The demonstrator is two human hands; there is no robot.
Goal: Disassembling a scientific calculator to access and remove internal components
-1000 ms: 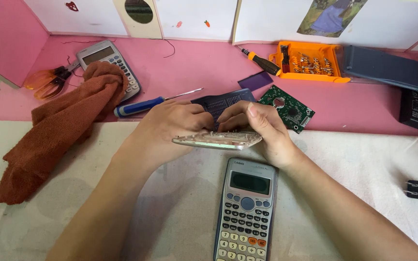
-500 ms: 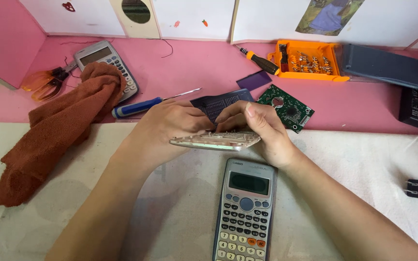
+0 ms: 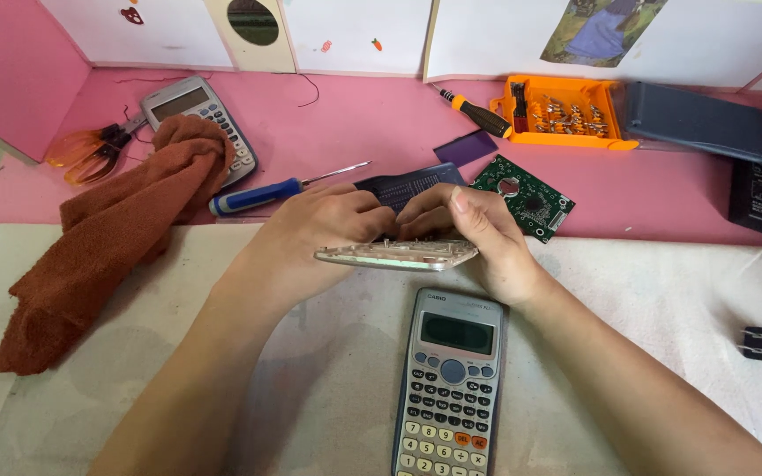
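Same two-handed grip of both hands (image 3: 407, 234) on calculator shell (image 3: 396, 256), unchanged.

Rust-brown cloth (image 3: 108, 238), green circuit board (image 3: 524, 196), orange bit tray (image 3: 566, 115) (pink desk (image 3: 354, 115))

Home hobby repair desk, pink tabletop (image 3: 354, 115), orange screwdriver bit case (image 3: 564, 113), bare circuit board (image 3: 524, 197), screwdrivers

A grey calculator's (image 3: 450, 383) dark rectangular screen (image 3: 457, 333) faces up near the front; another calculator's (image 3: 197, 115) pale screen (image 3: 176, 103) lies far left.
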